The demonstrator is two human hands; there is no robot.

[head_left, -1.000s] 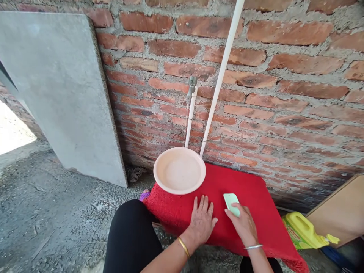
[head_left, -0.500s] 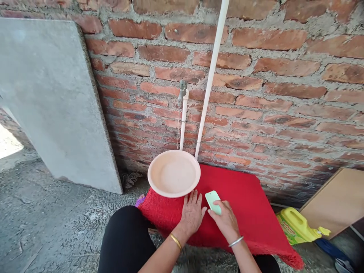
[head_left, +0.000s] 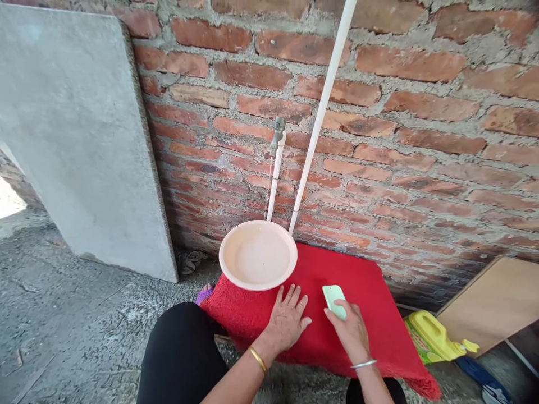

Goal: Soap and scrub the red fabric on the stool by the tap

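My left hand (head_left: pixel 288 321) lies flat with fingers spread on a red plush cloth (head_left: pixel 353 266), close in front of a pale pink basin (head_left: pixel 224 264). In my right hand (head_left: pixel 350 328) is a pale green scrubbing brush (head_left: pixel 334 297) with rounded corners, gripped between thumb and fingers. Its underside rests against the cloth, so bristles are hidden. A thin stream of water falls from a grey tap (head_left: pixel 277 137) into the basin, which holds some clear water.
A brick wall (head_left: pixel 421 129) rises behind, with a white pipe (head_left: pixel 318 129) running up it. A concrete slab (head_left: pixel 84 140) leans at the left. On the right stand a yellow jug (head_left: pixel 433 339) and a tan board (head_left: pixel 492 303). A purple shoe (head_left: pixel 204 294) shows beside the cloth.
My right hand has moved right across the cloth with the brush, away from the left hand. The left hand's fingers have spread wider. The camera view has shifted slightly.
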